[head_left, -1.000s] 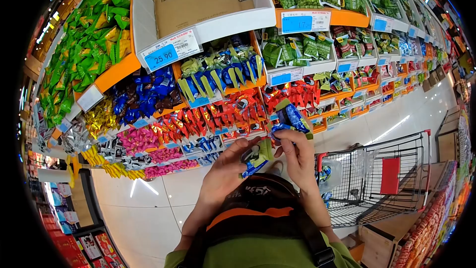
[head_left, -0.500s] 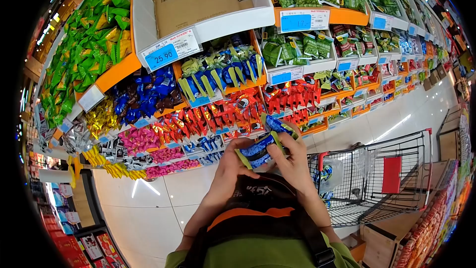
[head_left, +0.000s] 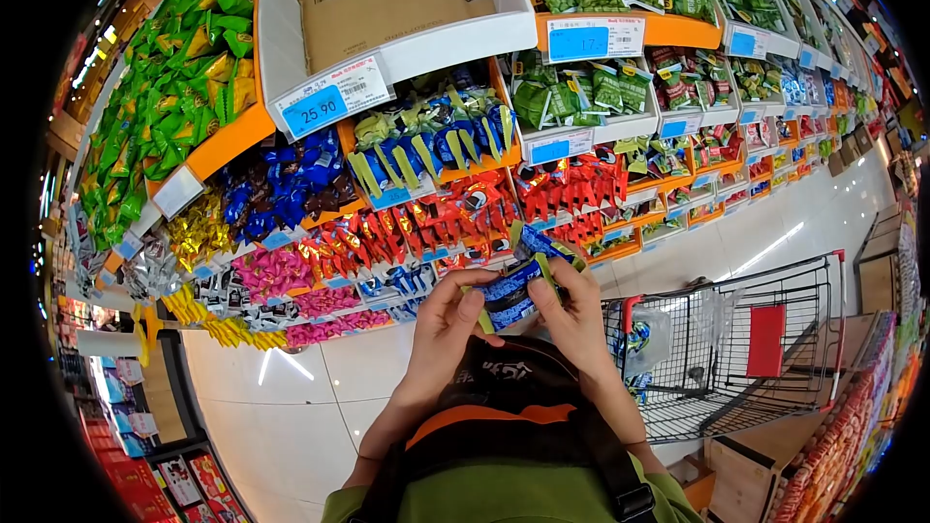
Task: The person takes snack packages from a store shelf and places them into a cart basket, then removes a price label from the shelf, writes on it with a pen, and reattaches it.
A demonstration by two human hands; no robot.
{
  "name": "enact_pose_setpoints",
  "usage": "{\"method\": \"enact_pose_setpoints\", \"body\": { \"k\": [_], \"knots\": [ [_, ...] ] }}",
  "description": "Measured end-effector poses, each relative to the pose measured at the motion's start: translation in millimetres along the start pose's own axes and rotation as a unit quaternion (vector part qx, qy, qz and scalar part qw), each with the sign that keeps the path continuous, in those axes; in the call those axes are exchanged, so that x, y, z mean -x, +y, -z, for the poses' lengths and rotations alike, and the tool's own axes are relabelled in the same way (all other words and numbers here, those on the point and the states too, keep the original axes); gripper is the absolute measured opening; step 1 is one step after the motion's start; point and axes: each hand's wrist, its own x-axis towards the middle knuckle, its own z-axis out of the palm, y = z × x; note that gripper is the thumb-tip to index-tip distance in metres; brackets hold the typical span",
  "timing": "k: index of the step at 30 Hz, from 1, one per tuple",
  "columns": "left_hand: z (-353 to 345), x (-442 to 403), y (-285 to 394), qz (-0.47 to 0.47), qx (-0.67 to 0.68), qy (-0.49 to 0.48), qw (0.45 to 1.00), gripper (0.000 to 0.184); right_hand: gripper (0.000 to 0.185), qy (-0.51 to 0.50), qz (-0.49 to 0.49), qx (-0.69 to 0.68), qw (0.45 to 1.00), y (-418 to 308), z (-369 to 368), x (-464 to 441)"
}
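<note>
Both hands are together in front of my chest, above a black waist bag [head_left: 499, 373]. My left hand [head_left: 441, 324] pinches the left end of a small blue snack packet [head_left: 509, 295] with green ends. The right end of that packet is gripped by my right hand [head_left: 572, 315], its thumb pressed on the front. A second blue packet [head_left: 542, 244] of the same look sticks up behind, against the fingers of my right hand. Fingers hide part of both packets.
Tiered candy bins stand ahead: a bin of matching blue-green packets [head_left: 431, 150], red packets [head_left: 387, 232], green packets [head_left: 184, 87]. A cardboard box [head_left: 387, 0] sits in a top bin. At right stands a wire shopping cart [head_left: 727, 358] with a clear plastic bag [head_left: 647, 344] inside.
My left fingers have shifted on the packet, the thumb now upright at its left end. The front packet has turned slightly between my hands. Shelves and cart look the same.
</note>
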Motion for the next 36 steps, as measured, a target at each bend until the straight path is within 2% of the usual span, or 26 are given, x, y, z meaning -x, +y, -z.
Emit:
{"method": "enact_pose_setpoints", "body": {
  "k": [8, 10, 11, 12, 14, 15, 16, 18, 19, 20, 22, 25, 26, 28, 33, 34, 36],
  "knots": [
    [-10, -6, 0, 0.012, -0.005, 0.001, 1.0, 0.029, 0.018, 0.009, 0.001, 0.002, 1.0, 5, 8, 4],
    [-13, -10, -3, 0.016, -0.013, -0.012, 1.0, 0.029, 0.02, 0.013, 0.02, 0.024, 0.999, 10, 15, 6],
    [-17, -11, -3, 0.029, -0.017, -0.015, 0.999, 0.028, 0.025, 0.01, -0.005, 0.01, 1.0, 10, 17, 8],
    [-23, -13, -3, 0.027, -0.036, -0.019, 0.999, 0.025, 0.03, -0.013, -0.014, -0.01, 1.0, 13, 20, 12],
    [-23, -17, -11, -0.03, -0.184, -0.078, 0.979, 0.021, 0.032, -0.026, -0.007, -0.011, 1.0, 14, 31, 21],
    [-29, -18, -9, -0.005, -0.213, -0.105, 0.971, 0.021, 0.029, 0.0, 0.014, -0.007, 1.0, 28, 35, 31],
    [-32, -21, -15, 0.003, -0.238, -0.147, 0.96, 0.027, 0.029, 0.025, -0.01, -0.02, 0.999, 36, 41, 43],
    [-43, -24, -22, -0.016, -0.336, -0.161, 0.928, 0.035, 0.029, 0.109, -0.085, -0.054, 0.989, 60, 57, 70],
    [-45, -24, -24, -0.039, -0.364, -0.174, 0.914, 0.04, 0.029, 0.186, -0.077, 0.03, 0.979, 77, 70, 86],
    [-42, -26, -28, -0.039, -0.364, -0.173, 0.914, 0.04, 0.029, 0.254, -0.07, 0.113, 0.958, 99, 85, 107],
    [-32, -30, -33, 0.005, -0.327, -0.17, 0.93, 0.036, 0.034, 0.393, -0.185, 0.201, 0.878, 150, 115, 158],
    [-26, -36, -34, 0.002, -0.337, -0.162, 0.927, 0.033, 0.048, 0.487, -0.377, 0.301, 0.728, 220, 155, 243],
    [-26, -39, -34, 0.0, -0.341, -0.161, 0.926, 0.032, 0.052, 0.485, -0.433, 0.297, 0.699, 232, 163, 263],
    [-27, -43, -33, 0.007, -0.348, -0.154, 0.925, 0.032, 0.051, 0.476, -0.474, 0.343, 0.656, 278, 172, 305],
    [-38, -50, -27, -0.017, -0.36, -0.162, 0.918, 0.031, 0.045, 0.366, -0.537, 0.344, 0.678, 325, 185, 347],
    [-40, -52, -26, -0.023, -0.364, -0.171, 0.915, 0.031, 0.047, 0.327, -0.527, 0.385, 0.683, 339, 187, 354],
    [-41, -53, -22, -0.019, -0.359, -0.167, 0.918, 0.031, 0.042, 0.331, -0.501, 0.369, 0.71, 363, 187, 363]
  ]
}}
